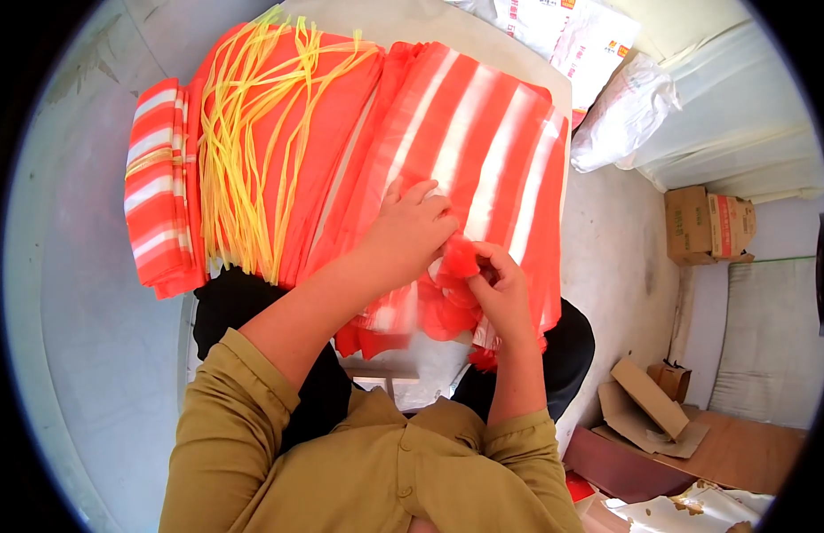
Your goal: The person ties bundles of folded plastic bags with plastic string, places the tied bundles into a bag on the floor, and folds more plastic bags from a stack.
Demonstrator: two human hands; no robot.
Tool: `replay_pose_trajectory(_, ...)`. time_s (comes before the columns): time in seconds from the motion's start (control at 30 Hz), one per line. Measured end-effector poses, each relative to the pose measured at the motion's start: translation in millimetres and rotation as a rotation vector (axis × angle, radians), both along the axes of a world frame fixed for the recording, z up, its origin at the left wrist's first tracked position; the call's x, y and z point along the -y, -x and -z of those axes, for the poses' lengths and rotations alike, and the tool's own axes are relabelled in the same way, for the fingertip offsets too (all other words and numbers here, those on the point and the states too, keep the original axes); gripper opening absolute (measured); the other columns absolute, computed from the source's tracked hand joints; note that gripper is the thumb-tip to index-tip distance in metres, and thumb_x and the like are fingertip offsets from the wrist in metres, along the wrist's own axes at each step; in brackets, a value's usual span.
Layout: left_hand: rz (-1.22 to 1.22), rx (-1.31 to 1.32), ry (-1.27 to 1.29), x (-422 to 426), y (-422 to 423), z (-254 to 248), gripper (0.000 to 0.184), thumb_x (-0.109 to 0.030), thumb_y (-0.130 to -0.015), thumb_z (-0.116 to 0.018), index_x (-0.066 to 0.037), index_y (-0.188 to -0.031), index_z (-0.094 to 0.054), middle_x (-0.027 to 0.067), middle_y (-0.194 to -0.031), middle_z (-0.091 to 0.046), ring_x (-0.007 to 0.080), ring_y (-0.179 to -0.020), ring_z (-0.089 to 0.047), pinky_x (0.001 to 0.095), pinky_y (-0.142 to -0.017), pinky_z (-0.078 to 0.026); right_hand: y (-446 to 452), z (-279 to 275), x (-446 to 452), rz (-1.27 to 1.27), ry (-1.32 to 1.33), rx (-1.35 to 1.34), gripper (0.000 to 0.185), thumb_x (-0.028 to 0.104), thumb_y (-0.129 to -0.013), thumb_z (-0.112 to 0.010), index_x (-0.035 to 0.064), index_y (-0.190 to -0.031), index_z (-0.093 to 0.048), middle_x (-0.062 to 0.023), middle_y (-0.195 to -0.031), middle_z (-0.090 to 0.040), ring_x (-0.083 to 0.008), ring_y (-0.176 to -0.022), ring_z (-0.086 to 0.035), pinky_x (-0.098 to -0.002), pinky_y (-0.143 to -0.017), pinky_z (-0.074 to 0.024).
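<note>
Red-and-white striped plastic bags (487, 151) lie in a flat stack in front of me. My left hand (410, 229) is over the lower part of the stack, its fingers bent and its thumb side against a bunched red piece of plastic. Just to the right, my right hand (501, 289) pinches that bunched red plastic (460, 258) between thumb and fingers. Crumpled bag edges hang below both hands. Left of the stack, yellow strips (252, 151) lie loosely over plain red plastic (334, 133).
A folded striped bundle (159, 191) tied with a yellow band sits at the far left. White printed sacks (594, 44) and a white bag (627, 115) are beyond the table at upper right. Cardboard boxes (707, 224) and an opened carton (647, 404) stand on the right.
</note>
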State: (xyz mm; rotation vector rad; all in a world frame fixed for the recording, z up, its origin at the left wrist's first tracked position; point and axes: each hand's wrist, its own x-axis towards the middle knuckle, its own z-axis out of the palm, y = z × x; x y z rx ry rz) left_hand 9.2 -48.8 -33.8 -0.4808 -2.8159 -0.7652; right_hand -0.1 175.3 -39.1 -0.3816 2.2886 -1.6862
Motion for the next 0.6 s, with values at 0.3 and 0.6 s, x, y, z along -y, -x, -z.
replay_pose_trajectory(0.3, -0.004, -0.02, -0.006, 1, 1, 4, 0.036, 0.001, -0.085, -0.066, -0.013, -0.119, -0.066, 0.0071, -0.135, -0.059, 0.0356, -0.146, -0.042, 0.067, -0.118, -0.031, 1, -13, 15, -0.067, -0.429, -0.699, 0.043, -0.008, -0.079, -0.069, 0.0046, -0.12, -0.07, -0.0102, -0.12, -0.069, -0.0331, -0.108, -0.065, -0.0387, -0.091, -0.0545)
replay_pose_trajectory(0.6, -0.044, -0.188, -0.016, 5, 3, 7, 0.059, 0.0, -0.083, -0.069, -0.013, -0.138, -0.054, 0.0132, -0.151, -0.048, 0.0392, -0.15, -0.037, 0.0635, -0.121, -0.028, 20, -6, 26, 0.26, 0.139, -0.045, 0.015, 0.008, -0.1, -0.069, -0.0008, -0.11, -0.075, 0.0009, -0.087, -0.067, -0.005, -0.068, -0.056, -0.0228, -0.058, -0.0447)
